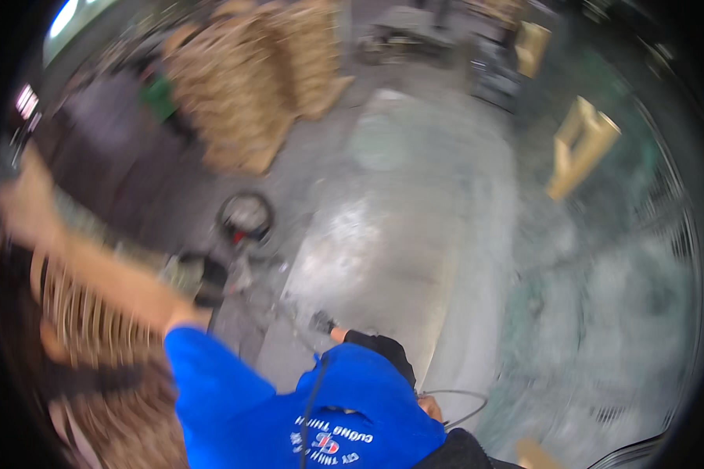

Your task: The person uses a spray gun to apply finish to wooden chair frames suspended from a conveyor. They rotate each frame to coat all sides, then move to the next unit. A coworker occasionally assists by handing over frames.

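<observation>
My left arm stretches out to the far left, and my left hand (30, 202) is up near the picture's rim. Motion smears its fingers; a dark thing lies beside it, too blurred to name. Below that arm are stacked curved wooden pieces (98, 313), which the hand does not visibly touch. Low in the middle, a small part of my right hand (430, 408) shows beside my blue shirt, near a thin dark cable (477, 399). Its fingers are mostly hidden, so I cannot tell whether it holds anything.
Tall stacks of wooden pieces (235, 94) stand at the far left. A round black-rimmed object (245, 217) sits on the floor. To the right, a wooden frame piece (583, 148) rests on a greenish-grey surface (602, 313). A low cart (407, 35) is at the back.
</observation>
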`<state>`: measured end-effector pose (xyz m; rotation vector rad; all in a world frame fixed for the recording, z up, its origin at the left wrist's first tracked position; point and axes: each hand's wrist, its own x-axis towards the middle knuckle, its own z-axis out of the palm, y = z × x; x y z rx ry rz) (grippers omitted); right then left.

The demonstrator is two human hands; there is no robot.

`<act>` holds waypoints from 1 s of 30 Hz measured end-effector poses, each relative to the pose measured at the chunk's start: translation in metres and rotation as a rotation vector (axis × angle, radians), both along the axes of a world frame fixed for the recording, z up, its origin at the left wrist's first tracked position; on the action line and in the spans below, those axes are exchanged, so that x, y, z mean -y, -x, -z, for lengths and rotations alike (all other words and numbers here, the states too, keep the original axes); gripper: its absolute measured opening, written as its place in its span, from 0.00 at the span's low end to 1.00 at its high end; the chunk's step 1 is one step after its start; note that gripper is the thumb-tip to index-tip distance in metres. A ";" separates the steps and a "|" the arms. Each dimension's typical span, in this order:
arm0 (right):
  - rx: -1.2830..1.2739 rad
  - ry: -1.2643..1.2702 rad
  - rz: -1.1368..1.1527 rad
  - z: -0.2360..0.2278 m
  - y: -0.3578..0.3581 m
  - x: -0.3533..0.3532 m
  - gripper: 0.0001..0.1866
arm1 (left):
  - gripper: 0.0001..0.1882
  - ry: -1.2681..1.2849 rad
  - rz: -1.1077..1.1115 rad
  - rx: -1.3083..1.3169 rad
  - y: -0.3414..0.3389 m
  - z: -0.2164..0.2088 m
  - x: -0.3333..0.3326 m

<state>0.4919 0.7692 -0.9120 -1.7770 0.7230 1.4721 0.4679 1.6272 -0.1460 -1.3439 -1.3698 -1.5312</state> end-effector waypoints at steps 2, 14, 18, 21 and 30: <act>-0.017 0.022 -0.069 0.002 -0.012 0.011 0.15 | 0.30 -0.198 0.064 0.006 0.008 0.002 0.011; 0.003 0.071 -0.221 -0.051 -0.073 -0.037 0.16 | 0.33 -0.017 0.337 0.162 -0.007 0.003 0.073; -0.005 0.077 -0.218 -0.051 -0.074 -0.037 0.16 | 0.33 -0.039 0.374 0.156 -0.011 0.006 0.075; -0.018 0.078 -0.214 -0.047 -0.068 -0.031 0.16 | 0.33 -0.046 0.390 0.150 -0.004 0.009 0.061; -0.019 0.038 -0.002 -0.032 -0.012 -0.011 0.17 | 0.49 0.168 -0.129 0.094 0.045 -0.002 0.005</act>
